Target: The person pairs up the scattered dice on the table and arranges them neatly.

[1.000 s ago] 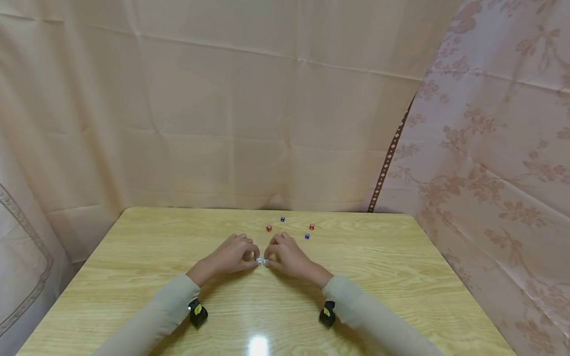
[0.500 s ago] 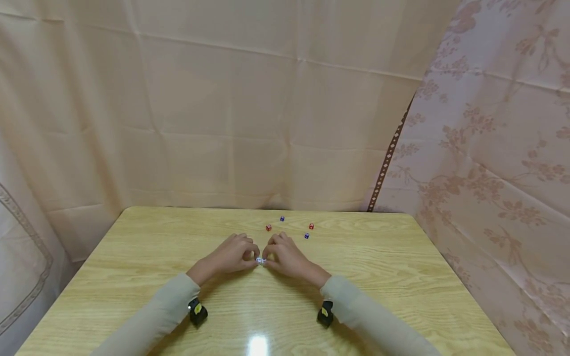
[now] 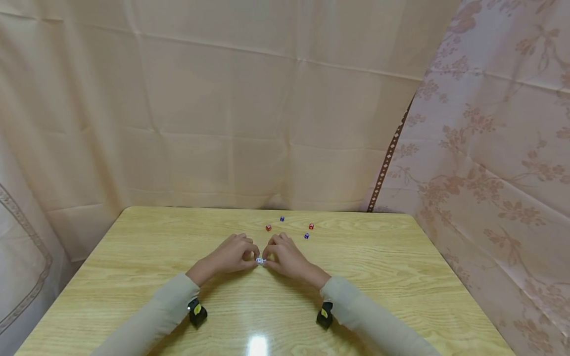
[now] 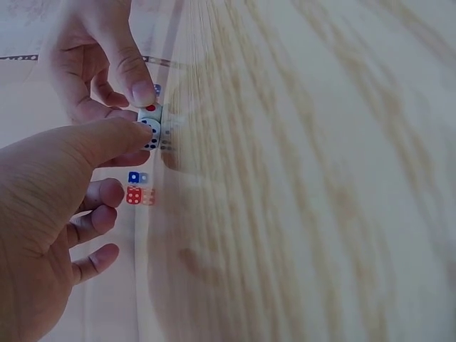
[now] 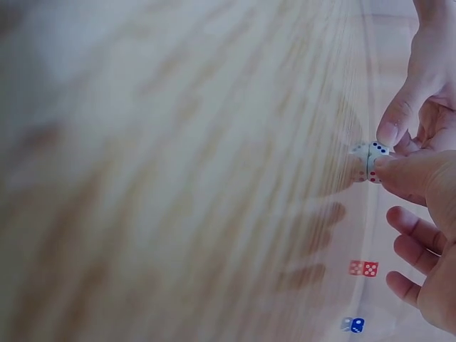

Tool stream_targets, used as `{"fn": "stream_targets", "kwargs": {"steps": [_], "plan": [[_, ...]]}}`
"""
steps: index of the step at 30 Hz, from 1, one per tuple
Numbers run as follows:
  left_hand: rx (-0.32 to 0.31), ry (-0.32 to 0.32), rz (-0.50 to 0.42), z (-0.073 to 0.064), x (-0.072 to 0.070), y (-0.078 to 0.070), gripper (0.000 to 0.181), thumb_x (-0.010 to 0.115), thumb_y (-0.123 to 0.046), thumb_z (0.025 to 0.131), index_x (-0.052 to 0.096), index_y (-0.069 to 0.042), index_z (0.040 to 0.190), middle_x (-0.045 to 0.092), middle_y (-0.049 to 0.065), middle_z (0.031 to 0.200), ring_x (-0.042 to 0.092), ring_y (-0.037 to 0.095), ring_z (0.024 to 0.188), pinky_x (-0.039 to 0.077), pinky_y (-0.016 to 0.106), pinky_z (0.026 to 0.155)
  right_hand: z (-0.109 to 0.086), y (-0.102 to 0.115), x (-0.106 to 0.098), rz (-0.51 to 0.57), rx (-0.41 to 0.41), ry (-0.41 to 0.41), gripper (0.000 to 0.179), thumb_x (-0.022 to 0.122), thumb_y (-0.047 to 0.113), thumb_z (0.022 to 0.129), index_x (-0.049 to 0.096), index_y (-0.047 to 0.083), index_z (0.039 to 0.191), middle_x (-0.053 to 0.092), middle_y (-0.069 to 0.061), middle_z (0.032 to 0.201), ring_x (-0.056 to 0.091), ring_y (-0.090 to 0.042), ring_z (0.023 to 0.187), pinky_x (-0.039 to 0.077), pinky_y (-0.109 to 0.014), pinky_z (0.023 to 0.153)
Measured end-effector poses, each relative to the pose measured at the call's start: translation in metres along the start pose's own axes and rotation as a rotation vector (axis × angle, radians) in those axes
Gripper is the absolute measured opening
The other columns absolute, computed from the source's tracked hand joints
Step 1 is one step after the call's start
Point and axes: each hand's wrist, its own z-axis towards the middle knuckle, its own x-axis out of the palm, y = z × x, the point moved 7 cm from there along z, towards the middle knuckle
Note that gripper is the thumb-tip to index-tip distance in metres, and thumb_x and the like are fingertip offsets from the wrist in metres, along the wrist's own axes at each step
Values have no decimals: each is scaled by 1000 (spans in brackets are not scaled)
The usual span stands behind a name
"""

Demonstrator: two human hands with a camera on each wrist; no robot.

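Over the wooden table my left hand [image 3: 233, 254] pinches a white die [image 4: 152, 135] with dark blue dots between thumb and finger. Opposite it, my right hand [image 3: 286, 256] pinches a second white die [image 5: 375, 177], which shows red dots in both wrist views. The two dice stand side by side on the tabletop, seemingly touching face to face. Fingertips cover parts of both. In the right wrist view, the left hand's thumb [image 5: 390, 132] presses against the outer side of its die. The other fingers of each hand are loosely bent.
Beyond the hands lie a red die [image 3: 268, 228] and a blue die [image 3: 282, 218]. Farther right are another red die [image 3: 311, 226] and another blue die [image 3: 307, 236]. The pale wooden table [image 3: 249, 306] ends at a hanging beige cloth [image 3: 213, 123].
The right hand has shifted slightly left, closing the small gap between the two white dice. My left hand has stayed in place, and the red and blue dice have not moved.
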Motion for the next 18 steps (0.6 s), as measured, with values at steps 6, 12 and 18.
{"fn": "stream_targets", "kwargs": {"steps": [6,12,18], "plan": [[3,2,11,0,2,-1,7,78,-27,87,76,-21,90,53,-6,69,37,6,71,29,26,69,-1,2,-1,7,-6,-4,9,81,21,88,77,14,92,62,-1,101,43,-13,91,34,-27,80],[0,-3,10,0,2,0,7,79,-27,86,77,-21,90,52,-6,69,36,7,72,28,26,69,0,1,-1,3,2,6,10,80,24,89,77,14,92,62,0,101,43,-12,91,34,-26,80],[0,-1,12,0,2,1,6,79,-27,85,77,-21,89,52,-6,69,36,6,72,29,25,69,0,1,1,-4,11,11,11,80,25,89,77,15,92,62,0,102,44,-13,92,35,-26,81]]}}
